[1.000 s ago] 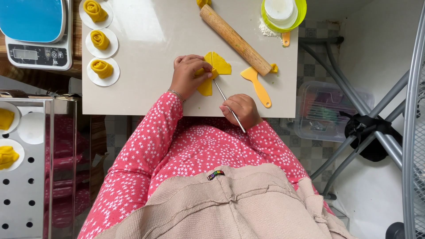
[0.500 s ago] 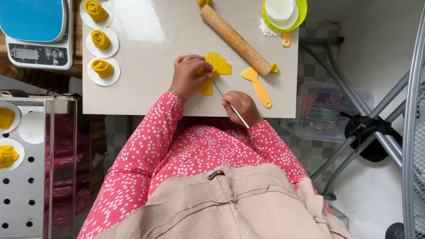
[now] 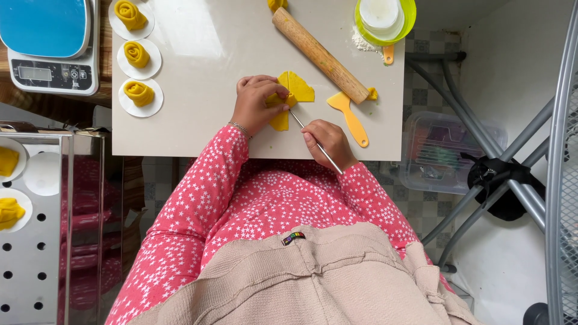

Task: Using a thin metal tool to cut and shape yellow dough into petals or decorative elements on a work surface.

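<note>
While the left hand (image 3: 257, 103) presses down on the yellow dough piece (image 3: 289, 96), its fingers are curled over the near-left part of the folded sheet and pin it to the white surface (image 3: 198, 66); the hand is closed on the dough, not lifted from it. Compared with the pictures of a second and half a second ago, this hand has scarcely shifted, and the dough lies in the same spot, just beside the wooden rolling pin (image 3: 320, 55) and touching neither it nor the yellow plastic scraper (image 3: 349, 114).

What has changed is small: the right hand (image 3: 328, 143), fingers pinched shut around a thin metal tool (image 3: 313, 139) much as one holds a pen, has kept its place at the near edge of the surface, while the tool's tip now sits at the dough's lower right edge, right under the left fingertips. I judge that the work on this piece is a slow, fine marking or cutting, and that it is in mid-course, since the piece keeps its fan-like outline.

Further off in the same head view, three rolled dough roses stand on small white discs (image 3: 139, 91) at the far left (each alone on its disc), a kitchen scale (image 3: 49, 42) with a blue top lies beyond them, and a green-rimmed bowl (image 3: 385, 17) stands at the far right corner.
</note>
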